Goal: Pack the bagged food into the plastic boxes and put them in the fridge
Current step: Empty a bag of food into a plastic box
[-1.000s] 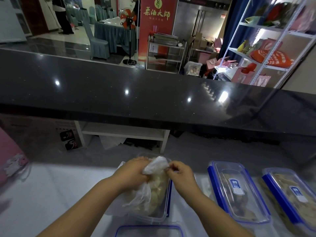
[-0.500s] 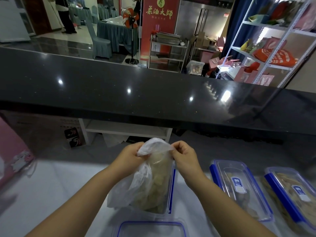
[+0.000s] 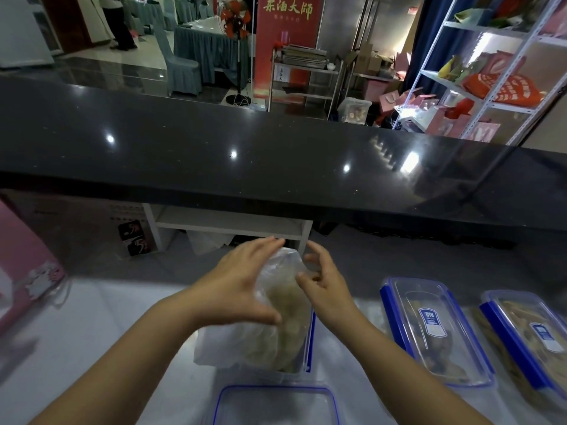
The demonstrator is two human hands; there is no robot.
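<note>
Head view looks down on a white table where a clear plastic bag of pale food stands upright in an open plastic box, of which only the blue-clipped right wall and a bit of the near edge show. The bag rises well above the box rim, and its loose plastic spills over the box's left side.

The left hand lies against the bag's left face with fingers straight and reaching past the bag's top, the thumb spread low across its front; it grips nothing. The right hand is at the bag's upper right, fingers loosely curved and spread, thumb touching the plastic. Whether it pinches the bag I cannot tell. The bag's top sits between the two hands.

A blue-rimmed lid lies just in front of the box. To the right stand two closed boxes, side by side and apart from the hands. A black counter runs across behind the table.
</note>
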